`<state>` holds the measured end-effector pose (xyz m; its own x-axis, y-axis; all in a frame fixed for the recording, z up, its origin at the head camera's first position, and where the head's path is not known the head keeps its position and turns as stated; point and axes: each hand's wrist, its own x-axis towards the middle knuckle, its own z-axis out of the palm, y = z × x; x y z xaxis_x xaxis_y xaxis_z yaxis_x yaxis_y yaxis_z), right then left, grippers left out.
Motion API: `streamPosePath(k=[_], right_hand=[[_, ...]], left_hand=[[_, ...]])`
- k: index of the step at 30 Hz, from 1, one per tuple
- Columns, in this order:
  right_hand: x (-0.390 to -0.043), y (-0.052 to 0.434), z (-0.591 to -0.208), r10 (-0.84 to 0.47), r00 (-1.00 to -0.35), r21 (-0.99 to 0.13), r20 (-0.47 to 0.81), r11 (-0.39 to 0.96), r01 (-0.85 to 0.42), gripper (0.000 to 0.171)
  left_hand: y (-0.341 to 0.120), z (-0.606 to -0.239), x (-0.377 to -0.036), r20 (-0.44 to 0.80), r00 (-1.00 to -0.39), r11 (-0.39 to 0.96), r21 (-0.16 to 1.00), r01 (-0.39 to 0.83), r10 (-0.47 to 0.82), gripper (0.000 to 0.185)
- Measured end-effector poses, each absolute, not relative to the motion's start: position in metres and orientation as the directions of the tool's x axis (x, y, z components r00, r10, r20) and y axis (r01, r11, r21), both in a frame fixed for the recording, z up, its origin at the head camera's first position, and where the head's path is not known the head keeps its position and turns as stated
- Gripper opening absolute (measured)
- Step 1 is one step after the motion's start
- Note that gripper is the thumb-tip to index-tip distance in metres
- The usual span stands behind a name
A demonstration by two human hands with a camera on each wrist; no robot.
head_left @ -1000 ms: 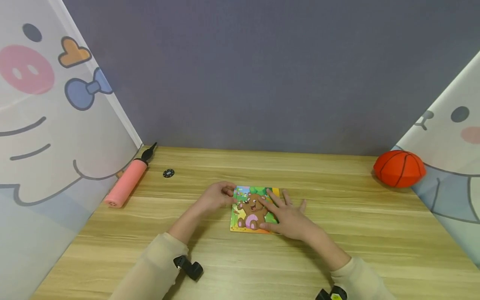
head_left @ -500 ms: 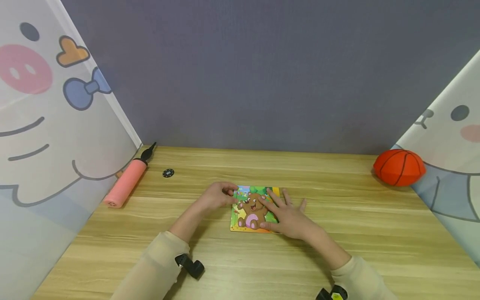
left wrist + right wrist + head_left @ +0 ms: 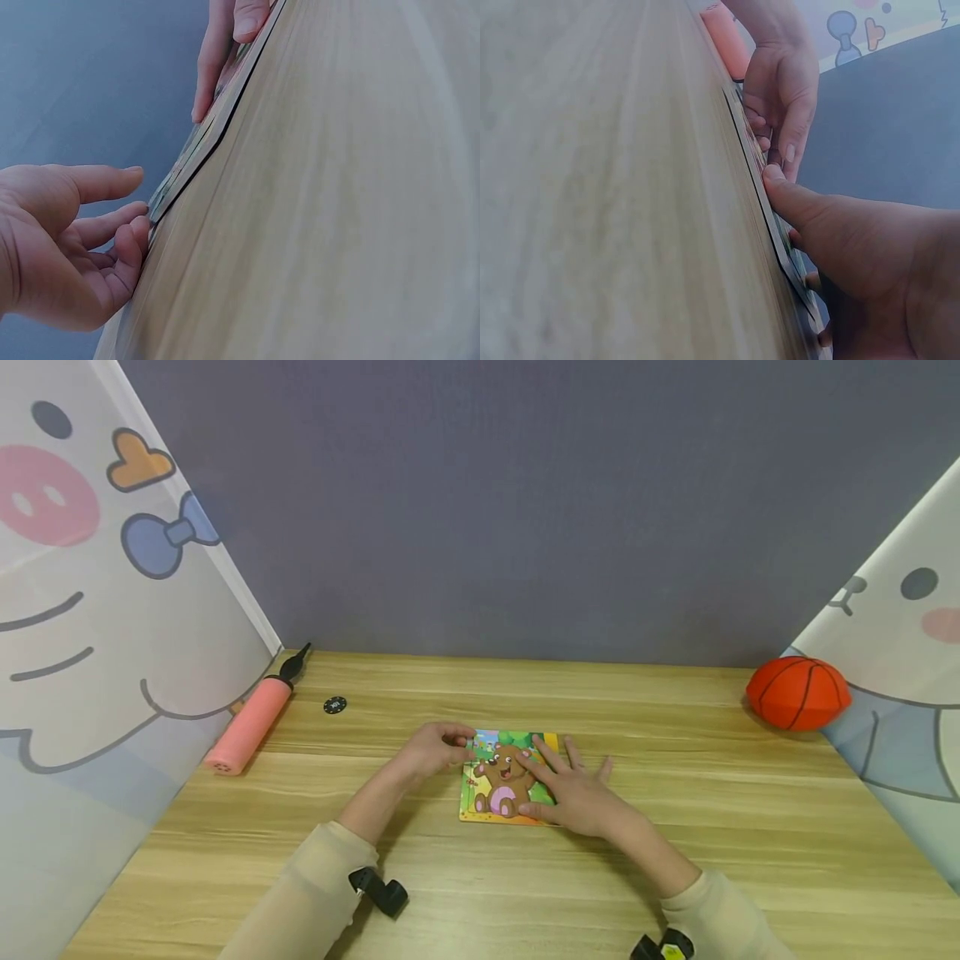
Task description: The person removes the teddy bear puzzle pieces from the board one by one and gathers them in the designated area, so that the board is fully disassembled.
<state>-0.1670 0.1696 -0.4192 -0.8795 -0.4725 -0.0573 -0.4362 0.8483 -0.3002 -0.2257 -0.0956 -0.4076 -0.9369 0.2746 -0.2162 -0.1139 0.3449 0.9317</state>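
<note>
2 hands on a bear puzzle board (image 3: 504, 777) lying flat at centre of the wooden surface (image 3: 675, 877). Left hand (image 3: 433, 748), fingers curled, pinches the board's 10 o'clock corner. Right hand (image 3: 573, 789) lies flat, fingers spread, pressing its 3 o'clock side. Pink pump (image 3: 251, 722) at 10 o'clock; orange ball (image 3: 797, 693) at 2 o'clock.

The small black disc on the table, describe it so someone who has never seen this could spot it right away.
Start at the wooden table and go to its far left corner, where a pink pump lies. Just right of the pump sits the small black disc, alone on the wood, flat, round and dark, unlike the long pink pump.
</note>
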Motion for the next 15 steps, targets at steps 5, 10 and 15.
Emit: streamPosePath(k=[5, 10, 15], right_hand=[[-0.1664, 0.169, -0.4188, -0.468, -0.881, -0.297, -0.073, 0.853, -0.429, 0.08], [-0.1663, 0.1694, -0.4193, -0.469, -0.881, -0.291, -0.065, 0.853, -0.432, 0.079], [-0.1666, 0.1686, -0.4189, -0.471, -0.879, -0.294, -0.07, 0.852, -0.433, 0.079]], left_hand=[[-0.0942, -0.4094, -0.2253, -0.198, -0.941, 0.337, 0.936, -0.099, 0.275, 0.042], [-0.0899, -0.4133, -0.2267, -0.158, -0.954, 0.34, 0.938, -0.064, 0.254, 0.043], [-0.0859, -0.4151, -0.2255, -0.129, -0.962, 0.31, 0.949, -0.05, 0.241, 0.041]])
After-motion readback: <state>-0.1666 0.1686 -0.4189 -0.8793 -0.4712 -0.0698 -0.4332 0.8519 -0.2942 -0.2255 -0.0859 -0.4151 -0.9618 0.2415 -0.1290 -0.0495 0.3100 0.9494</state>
